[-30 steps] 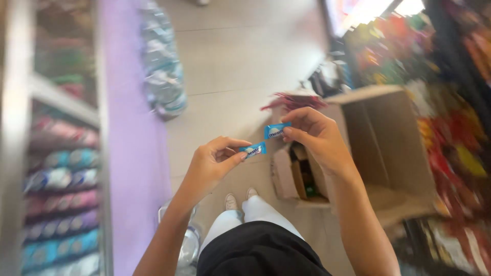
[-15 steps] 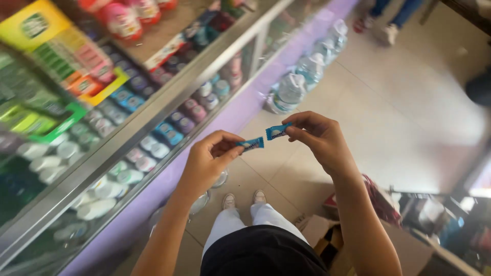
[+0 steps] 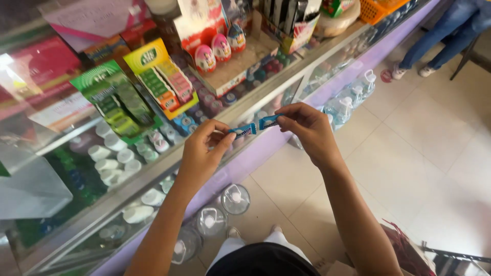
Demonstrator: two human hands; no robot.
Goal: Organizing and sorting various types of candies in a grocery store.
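A short strip of small blue sachets (image 3: 254,127) is stretched between my two hands at chest height. My left hand (image 3: 204,153) pinches the strip's left end between thumb and forefinger. My right hand (image 3: 306,129) pinches the right end. The hands are held over the front edge of a glass shop counter (image 3: 169,158), whose shelves carry small round tubs and packets. My legs and white shoes show below.
Green and orange candy display racks (image 3: 138,92) and pink egg-shaped sweets (image 3: 215,48) stand on the countertop. Large water bottles (image 3: 220,214) line the floor by the purple counter base. Another person's legs in jeans (image 3: 440,36) stand at top right. Reddish bags (image 3: 409,250) lie bottom right.
My head has turned from the floor and cardboard box toward the counter. Both hands keep hold of the blue sachet strip, in the same pose.
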